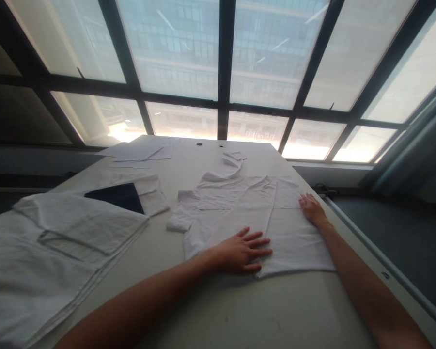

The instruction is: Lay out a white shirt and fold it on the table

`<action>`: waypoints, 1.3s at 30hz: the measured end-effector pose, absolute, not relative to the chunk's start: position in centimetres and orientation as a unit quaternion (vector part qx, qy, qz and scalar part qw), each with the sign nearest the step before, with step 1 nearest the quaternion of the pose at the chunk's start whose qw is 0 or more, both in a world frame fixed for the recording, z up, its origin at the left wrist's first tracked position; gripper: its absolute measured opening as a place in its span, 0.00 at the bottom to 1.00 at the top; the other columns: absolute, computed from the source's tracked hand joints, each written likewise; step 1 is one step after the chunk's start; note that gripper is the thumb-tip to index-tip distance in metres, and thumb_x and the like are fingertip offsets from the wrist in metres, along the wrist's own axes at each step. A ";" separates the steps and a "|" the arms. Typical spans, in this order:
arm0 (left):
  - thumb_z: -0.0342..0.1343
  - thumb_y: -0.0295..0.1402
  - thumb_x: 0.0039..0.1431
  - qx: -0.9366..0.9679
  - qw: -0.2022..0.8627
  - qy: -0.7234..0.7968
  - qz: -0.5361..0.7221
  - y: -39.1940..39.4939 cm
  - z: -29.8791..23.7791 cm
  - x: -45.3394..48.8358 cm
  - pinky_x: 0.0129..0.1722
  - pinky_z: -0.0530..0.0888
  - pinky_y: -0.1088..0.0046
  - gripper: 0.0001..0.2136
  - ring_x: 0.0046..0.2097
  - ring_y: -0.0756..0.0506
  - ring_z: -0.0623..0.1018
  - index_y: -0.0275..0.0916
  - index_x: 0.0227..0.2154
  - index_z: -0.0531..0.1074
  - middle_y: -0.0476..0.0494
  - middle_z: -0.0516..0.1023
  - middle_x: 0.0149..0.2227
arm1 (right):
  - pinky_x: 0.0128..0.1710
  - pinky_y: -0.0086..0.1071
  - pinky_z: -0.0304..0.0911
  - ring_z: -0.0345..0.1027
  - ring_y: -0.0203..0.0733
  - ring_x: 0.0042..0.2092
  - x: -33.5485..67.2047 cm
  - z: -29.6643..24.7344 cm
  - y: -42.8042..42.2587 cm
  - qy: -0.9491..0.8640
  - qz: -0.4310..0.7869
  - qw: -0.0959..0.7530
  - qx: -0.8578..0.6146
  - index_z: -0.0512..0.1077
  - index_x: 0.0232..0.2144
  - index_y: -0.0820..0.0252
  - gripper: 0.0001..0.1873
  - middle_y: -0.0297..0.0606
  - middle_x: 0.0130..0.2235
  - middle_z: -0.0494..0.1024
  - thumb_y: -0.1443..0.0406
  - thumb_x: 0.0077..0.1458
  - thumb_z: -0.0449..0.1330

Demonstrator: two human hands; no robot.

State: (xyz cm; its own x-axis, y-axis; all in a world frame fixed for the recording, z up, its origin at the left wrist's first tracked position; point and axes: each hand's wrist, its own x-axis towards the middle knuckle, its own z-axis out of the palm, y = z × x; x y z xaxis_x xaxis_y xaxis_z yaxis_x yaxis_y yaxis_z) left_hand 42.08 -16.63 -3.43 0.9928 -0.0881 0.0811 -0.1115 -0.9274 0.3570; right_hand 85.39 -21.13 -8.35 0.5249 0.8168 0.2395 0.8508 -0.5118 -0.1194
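Pressing flat with both palms, the person works on a white shirt (240,208) that lies near the right edge of the table (218,310). Its right side is already folded in over the body; the left sleeve sticks out unfolded, and the collar end points toward the far edge. The left hand (241,252) lies open on the lower hem, the right hand (312,209) open on the folded side, neither grasping. Finished garments, probably, lie stacked (58,242) at the left edge.
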 end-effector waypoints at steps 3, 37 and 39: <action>0.47 0.48 0.70 0.981 0.187 -0.047 0.032 -16.6 -3.4 42.1 0.70 0.41 0.47 0.28 0.73 0.38 0.50 0.49 0.69 0.56 0.45 0.53 0.72 | 0.68 0.52 0.46 0.45 0.54 0.71 84.5 -7.8 -21.3 -0.468 -0.075 0.094 -0.876 0.63 0.66 0.66 0.32 0.55 0.70 0.57 0.56 0.70 0.39; 0.47 0.47 0.70 0.982 0.184 -0.047 0.027 -16.6 -3.3 42.2 0.69 0.40 0.45 0.27 0.73 0.37 0.50 0.50 0.69 0.55 0.46 0.52 0.73 | 0.69 0.50 0.40 0.41 0.51 0.72 70.3 -6.7 -19.5 -0.551 -0.002 0.069 -0.831 0.54 0.70 0.59 0.32 0.48 0.72 0.52 0.54 0.70 0.42; 0.47 0.47 0.70 0.982 0.182 -0.045 0.025 -16.6 -3.3 42.2 0.69 0.40 0.45 0.27 0.73 0.37 0.50 0.51 0.69 0.55 0.46 0.52 0.73 | 0.68 0.51 0.40 0.41 0.51 0.72 70.3 -6.8 -19.5 -0.551 -0.002 0.070 -0.832 0.55 0.70 0.59 0.32 0.47 0.72 0.52 0.54 0.70 0.42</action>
State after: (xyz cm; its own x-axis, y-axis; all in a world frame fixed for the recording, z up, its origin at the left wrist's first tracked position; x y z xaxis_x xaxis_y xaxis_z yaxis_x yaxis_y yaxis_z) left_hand 42.24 -16.64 -3.27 0.9947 -0.0792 0.0657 -0.0975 -0.9297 0.3552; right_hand 70.28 -19.50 -6.78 0.3937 0.9157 0.0801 0.9163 -0.3840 -0.1140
